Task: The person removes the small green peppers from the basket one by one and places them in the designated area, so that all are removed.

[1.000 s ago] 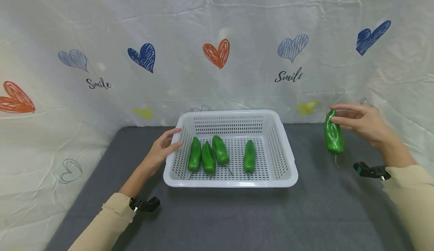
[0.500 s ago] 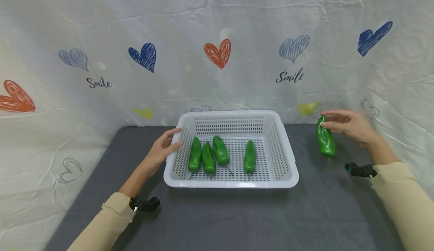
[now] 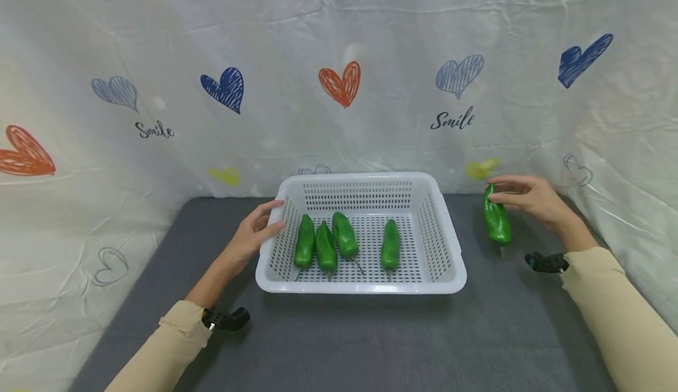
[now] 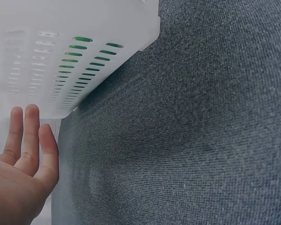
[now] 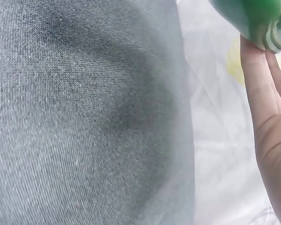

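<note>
Green pepper [image 3: 498, 218], glossy and slightly curved, is pinched near its tip between the thumb and fingers of the right hand [image 3: 535, 201], its stem pointing toward the near side of the worktop [image 3: 339, 345]. It is to the right of the white basket [image 3: 360, 288], well apart from it; whether the stem touches the dark grey surface I cannot tell. Four more green peppers lie inside the basket: three grouped toward its left side and a single pepper [image 3: 390, 245] farther right, stems all toward the near wall. At the basket's left rim, the left hand [image 3: 248, 233] touches with extended fingers, thumb spread from them. Behind stands a pale cloth [image 3: 392, 39] printed with hearts and "Smile".
</note>
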`<state>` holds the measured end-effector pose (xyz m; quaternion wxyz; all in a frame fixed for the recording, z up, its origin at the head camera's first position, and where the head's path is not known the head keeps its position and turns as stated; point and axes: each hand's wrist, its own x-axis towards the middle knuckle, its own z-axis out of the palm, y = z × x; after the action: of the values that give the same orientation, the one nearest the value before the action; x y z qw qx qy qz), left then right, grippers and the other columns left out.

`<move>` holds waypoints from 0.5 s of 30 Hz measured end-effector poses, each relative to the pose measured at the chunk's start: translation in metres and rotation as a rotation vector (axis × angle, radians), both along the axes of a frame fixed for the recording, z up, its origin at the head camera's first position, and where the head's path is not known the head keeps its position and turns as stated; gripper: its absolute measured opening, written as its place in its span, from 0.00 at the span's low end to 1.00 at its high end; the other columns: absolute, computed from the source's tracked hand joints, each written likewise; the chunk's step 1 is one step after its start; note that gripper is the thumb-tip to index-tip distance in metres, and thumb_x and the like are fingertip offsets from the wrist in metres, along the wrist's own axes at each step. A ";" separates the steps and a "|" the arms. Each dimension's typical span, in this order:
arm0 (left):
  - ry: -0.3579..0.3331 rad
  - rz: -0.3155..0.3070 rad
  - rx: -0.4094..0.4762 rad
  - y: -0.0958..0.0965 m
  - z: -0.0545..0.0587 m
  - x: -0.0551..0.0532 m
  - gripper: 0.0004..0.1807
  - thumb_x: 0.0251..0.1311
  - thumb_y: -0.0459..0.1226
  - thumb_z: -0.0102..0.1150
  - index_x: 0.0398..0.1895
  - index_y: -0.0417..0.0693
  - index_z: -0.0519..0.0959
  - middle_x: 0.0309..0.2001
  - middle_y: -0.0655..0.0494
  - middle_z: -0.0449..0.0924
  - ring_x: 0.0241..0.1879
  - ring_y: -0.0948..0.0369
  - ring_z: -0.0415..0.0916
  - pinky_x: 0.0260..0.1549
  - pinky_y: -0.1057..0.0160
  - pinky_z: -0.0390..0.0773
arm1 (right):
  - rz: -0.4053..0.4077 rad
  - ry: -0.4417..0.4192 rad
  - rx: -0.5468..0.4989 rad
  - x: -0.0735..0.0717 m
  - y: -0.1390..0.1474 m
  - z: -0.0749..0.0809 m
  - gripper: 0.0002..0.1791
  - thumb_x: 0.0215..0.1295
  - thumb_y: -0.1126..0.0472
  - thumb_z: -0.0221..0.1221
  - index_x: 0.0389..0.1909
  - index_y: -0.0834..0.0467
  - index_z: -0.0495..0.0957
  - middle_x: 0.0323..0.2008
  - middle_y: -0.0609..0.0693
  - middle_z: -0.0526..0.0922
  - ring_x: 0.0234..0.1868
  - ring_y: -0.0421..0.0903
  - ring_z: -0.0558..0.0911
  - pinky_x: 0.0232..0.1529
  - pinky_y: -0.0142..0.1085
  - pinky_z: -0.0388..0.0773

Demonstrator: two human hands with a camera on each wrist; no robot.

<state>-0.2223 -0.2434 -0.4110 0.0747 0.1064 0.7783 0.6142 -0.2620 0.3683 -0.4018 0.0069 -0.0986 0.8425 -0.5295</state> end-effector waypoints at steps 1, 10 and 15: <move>0.000 0.000 -0.001 0.000 0.000 0.000 0.32 0.72 0.40 0.61 0.76 0.53 0.63 0.64 0.35 0.68 0.51 0.43 0.78 0.39 0.49 0.83 | 0.000 -0.003 -0.002 -0.001 -0.001 -0.001 0.27 0.67 0.63 0.69 0.64 0.66 0.76 0.53 0.42 0.81 0.50 0.35 0.80 0.44 0.33 0.81; 0.006 0.000 -0.008 -0.001 -0.001 0.000 0.32 0.73 0.41 0.60 0.77 0.53 0.62 0.64 0.35 0.68 0.51 0.42 0.78 0.39 0.48 0.83 | 0.007 -0.024 0.025 -0.012 -0.014 -0.010 0.29 0.66 0.58 0.70 0.63 0.67 0.76 0.53 0.50 0.81 0.49 0.36 0.80 0.42 0.35 0.82; 0.006 -0.001 -0.010 0.000 -0.001 0.000 0.32 0.73 0.40 0.60 0.77 0.53 0.62 0.64 0.34 0.68 0.51 0.42 0.79 0.39 0.48 0.84 | 0.011 -0.053 0.037 -0.015 -0.021 -0.014 0.31 0.66 0.55 0.70 0.64 0.68 0.75 0.55 0.56 0.81 0.48 0.37 0.80 0.43 0.35 0.81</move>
<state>-0.2220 -0.2436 -0.4116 0.0733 0.1081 0.7814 0.6102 -0.2765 0.3476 -0.4159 0.0339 -0.0891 0.8510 -0.5164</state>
